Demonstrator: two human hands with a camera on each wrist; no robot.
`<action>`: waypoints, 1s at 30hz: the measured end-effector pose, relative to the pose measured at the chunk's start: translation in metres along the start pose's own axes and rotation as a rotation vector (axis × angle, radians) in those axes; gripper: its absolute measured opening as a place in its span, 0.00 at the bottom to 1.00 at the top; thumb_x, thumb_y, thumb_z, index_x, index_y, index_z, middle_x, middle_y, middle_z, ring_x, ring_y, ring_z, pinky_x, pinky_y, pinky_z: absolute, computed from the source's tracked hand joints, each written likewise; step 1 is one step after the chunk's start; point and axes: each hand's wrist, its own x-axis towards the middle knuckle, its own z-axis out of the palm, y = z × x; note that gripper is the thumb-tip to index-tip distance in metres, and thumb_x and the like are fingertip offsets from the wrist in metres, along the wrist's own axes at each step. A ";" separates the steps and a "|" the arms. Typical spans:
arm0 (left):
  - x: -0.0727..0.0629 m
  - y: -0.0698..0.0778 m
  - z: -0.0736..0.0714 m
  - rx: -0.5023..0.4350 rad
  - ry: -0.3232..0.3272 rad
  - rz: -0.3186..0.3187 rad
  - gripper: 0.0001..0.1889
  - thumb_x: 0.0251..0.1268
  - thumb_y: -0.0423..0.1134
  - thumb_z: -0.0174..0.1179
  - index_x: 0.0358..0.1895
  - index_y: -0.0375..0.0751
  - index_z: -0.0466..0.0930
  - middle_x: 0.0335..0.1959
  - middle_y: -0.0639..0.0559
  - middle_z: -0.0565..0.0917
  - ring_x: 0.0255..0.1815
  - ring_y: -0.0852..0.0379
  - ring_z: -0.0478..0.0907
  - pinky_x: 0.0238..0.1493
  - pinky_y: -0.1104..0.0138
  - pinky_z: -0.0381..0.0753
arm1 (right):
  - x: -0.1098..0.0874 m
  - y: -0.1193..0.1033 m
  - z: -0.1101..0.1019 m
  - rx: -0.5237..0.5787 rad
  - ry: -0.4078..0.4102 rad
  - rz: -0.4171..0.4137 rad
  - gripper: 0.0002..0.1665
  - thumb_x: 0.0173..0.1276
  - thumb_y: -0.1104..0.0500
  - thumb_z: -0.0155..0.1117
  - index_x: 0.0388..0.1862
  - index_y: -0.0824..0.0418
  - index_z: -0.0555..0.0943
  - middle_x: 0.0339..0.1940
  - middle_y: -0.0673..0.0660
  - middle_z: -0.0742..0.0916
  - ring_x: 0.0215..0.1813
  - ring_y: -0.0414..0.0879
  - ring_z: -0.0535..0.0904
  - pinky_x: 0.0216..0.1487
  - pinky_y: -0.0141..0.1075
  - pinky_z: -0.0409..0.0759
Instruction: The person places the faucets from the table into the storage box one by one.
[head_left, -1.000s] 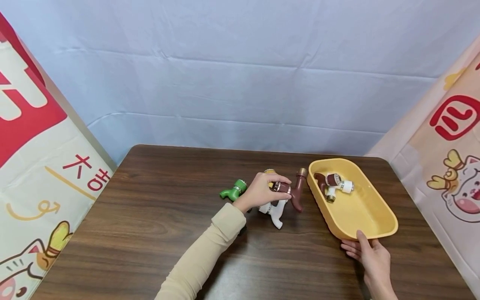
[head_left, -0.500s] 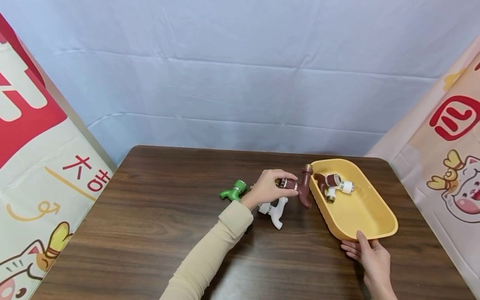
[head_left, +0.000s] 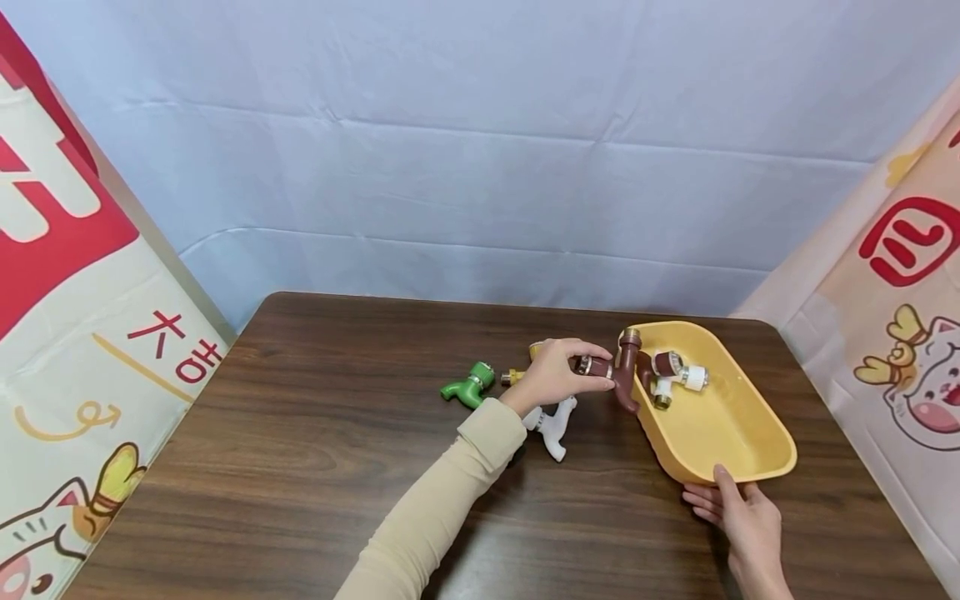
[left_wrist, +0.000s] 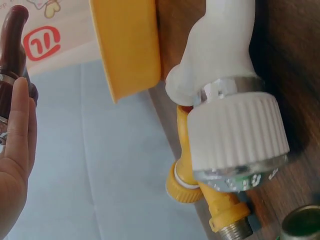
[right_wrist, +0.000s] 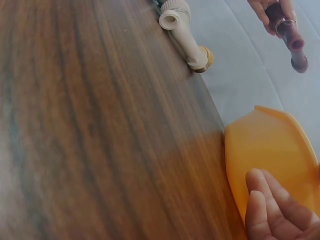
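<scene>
My left hand (head_left: 561,372) pinches a dark brown tap (head_left: 626,372) by its ribbed knob. The tap's body overlaps the left rim of a yellow plastic tray (head_left: 723,429). Seen from the right wrist, the brown tap (right_wrist: 289,35) hangs up above the table, its spout pointing down. My right hand (head_left: 750,521) grips the tray's near end, thumb at the rim and fingers against the outer wall (right_wrist: 267,155). Inside the tray lie another brown tap (head_left: 666,362) and a white tap (head_left: 693,377), close together.
On the wooden table (head_left: 315,450), left of the tray, lie a green tap (head_left: 471,385), a white tap (head_left: 553,429) and a yellow tap (head_left: 513,377) partly hidden by my left hand. A pale cloth (head_left: 480,167) hangs behind the table's far edge.
My left hand has carried the brown tap rightward from over the loose taps to the tray's left rim, uncovering part of the yellow tap. The right hand and tray stay in place.
</scene>
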 end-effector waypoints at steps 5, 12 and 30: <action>0.004 0.000 0.006 0.001 0.005 0.017 0.17 0.49 0.41 0.69 0.45 0.44 0.82 0.41 0.54 0.81 0.33 0.67 0.73 0.31 0.77 0.73 | 0.002 0.002 -0.001 0.002 -0.010 -0.005 0.22 0.68 0.42 0.48 0.48 0.58 0.65 0.17 0.44 0.84 0.27 0.37 0.83 0.28 0.30 0.79; 0.011 0.004 0.011 0.061 0.002 0.078 0.17 0.48 0.42 0.70 0.44 0.43 0.83 0.40 0.55 0.82 0.37 0.70 0.73 0.35 0.80 0.71 | 0.002 0.003 -0.001 -0.005 -0.016 -0.033 0.21 0.68 0.42 0.49 0.46 0.58 0.65 0.16 0.44 0.84 0.26 0.37 0.83 0.28 0.30 0.79; 0.030 0.009 0.024 0.154 -0.055 0.070 0.19 0.50 0.45 0.68 0.46 0.42 0.83 0.40 0.57 0.82 0.36 0.71 0.72 0.33 0.82 0.69 | 0.000 0.000 -0.001 0.027 -0.027 -0.027 0.21 0.68 0.43 0.48 0.47 0.59 0.65 0.16 0.46 0.84 0.25 0.37 0.82 0.27 0.31 0.79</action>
